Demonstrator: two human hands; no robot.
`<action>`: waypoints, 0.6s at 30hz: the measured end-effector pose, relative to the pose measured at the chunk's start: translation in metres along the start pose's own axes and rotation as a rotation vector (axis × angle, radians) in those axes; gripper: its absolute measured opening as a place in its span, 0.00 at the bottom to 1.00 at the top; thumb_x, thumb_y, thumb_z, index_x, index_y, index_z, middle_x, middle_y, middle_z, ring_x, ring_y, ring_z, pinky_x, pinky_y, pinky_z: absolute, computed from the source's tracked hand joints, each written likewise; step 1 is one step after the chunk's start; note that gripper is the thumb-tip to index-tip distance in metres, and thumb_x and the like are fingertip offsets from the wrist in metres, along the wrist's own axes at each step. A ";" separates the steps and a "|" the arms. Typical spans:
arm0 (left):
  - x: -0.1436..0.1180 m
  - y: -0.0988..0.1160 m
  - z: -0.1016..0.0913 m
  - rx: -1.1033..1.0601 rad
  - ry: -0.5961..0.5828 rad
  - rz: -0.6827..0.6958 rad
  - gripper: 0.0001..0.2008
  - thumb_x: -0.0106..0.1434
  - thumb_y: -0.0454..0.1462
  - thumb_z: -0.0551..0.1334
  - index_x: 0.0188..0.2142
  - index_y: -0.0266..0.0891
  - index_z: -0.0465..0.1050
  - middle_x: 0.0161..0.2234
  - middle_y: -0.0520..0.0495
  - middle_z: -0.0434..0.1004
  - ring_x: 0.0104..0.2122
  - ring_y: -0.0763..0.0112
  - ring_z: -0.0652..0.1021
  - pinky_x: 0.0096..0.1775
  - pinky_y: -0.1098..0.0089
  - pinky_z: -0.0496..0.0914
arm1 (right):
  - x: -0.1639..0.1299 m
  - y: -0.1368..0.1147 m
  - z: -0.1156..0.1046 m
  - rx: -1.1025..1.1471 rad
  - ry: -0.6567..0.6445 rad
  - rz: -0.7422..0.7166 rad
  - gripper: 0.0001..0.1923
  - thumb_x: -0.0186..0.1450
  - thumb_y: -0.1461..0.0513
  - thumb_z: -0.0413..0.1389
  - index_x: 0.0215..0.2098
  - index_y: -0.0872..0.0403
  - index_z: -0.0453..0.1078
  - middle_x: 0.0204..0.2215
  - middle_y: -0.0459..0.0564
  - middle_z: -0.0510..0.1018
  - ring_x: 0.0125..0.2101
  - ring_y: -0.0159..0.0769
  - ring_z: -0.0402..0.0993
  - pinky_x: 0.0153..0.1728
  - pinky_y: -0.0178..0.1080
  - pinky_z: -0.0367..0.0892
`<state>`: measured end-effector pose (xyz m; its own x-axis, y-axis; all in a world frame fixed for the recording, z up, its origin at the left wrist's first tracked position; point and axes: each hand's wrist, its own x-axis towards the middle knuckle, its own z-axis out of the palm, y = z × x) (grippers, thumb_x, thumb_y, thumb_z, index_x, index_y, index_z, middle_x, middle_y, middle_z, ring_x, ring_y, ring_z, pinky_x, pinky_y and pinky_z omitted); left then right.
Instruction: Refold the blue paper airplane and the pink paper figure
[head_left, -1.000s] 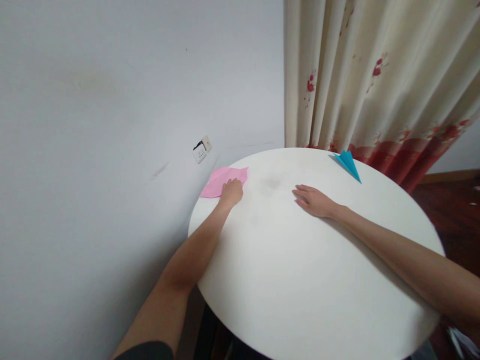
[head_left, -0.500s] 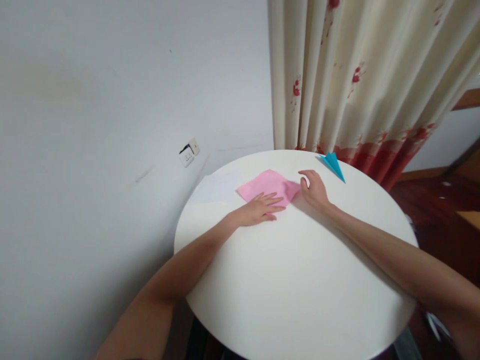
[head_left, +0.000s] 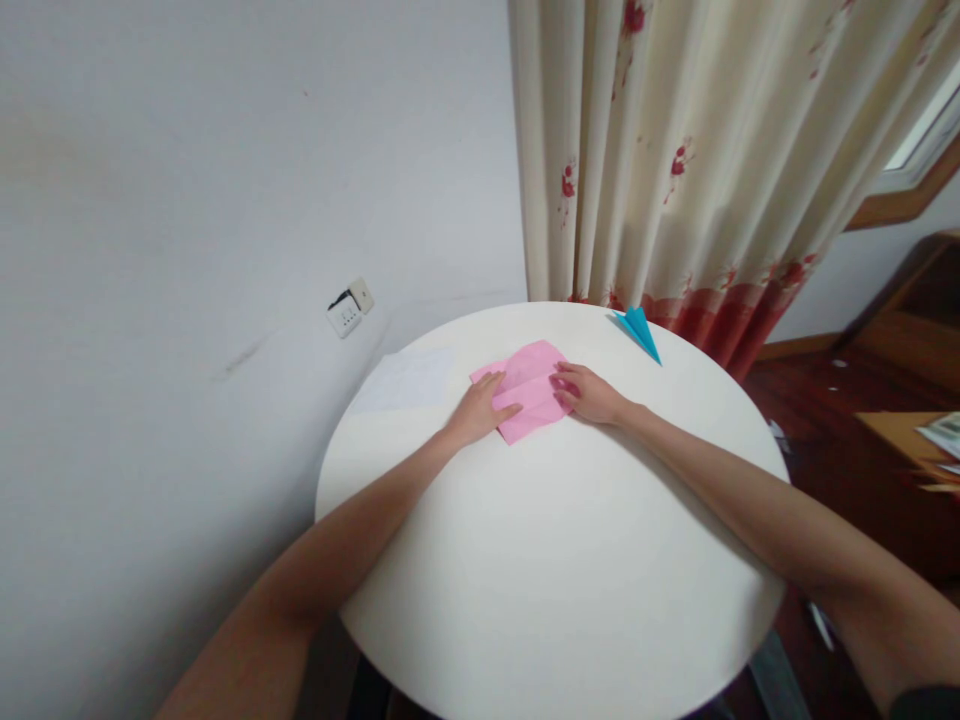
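Note:
A pink sheet of paper [head_left: 529, 388] lies flat on the far half of a round white table [head_left: 555, 560]. My left hand [head_left: 480, 410] rests palm down on the sheet's left edge, fingers spread. My right hand [head_left: 589, 393] presses on its right edge with the fingers flat. A white sheet [head_left: 409, 378] lies at the table's far left, just left of my left hand. A blue paper plane [head_left: 637, 331] sits at the far edge, apart from both hands.
A grey wall with a socket [head_left: 347, 309] runs along the left. A cream curtain with red flowers [head_left: 675, 170] hangs behind the table. Dark wooden floor and wooden furniture [head_left: 900, 330] lie to the right.
My left hand slid the pink sheet from the table's far left edge toward the middle. My right hand came in onto its right edge. A white sheet showed where the pink one lay.

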<state>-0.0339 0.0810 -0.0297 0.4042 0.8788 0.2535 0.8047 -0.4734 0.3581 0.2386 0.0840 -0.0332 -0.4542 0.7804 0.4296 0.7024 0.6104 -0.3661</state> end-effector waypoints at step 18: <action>-0.006 0.008 -0.010 0.025 -0.242 0.148 0.43 0.61 0.58 0.61 0.69 0.43 0.53 0.69 0.40 0.53 0.69 0.55 0.53 0.67 0.49 0.39 | -0.003 -0.024 -0.004 0.013 -0.097 -0.142 0.33 0.65 0.47 0.58 0.63 0.55 0.66 0.62 0.61 0.68 0.63 0.51 0.61 0.63 0.52 0.56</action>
<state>-0.0341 0.0715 -0.0192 0.6077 0.7904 0.0779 0.7387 -0.5985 0.3100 0.2255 0.0662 -0.0224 -0.5998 0.6951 0.3964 0.6204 0.7168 -0.3183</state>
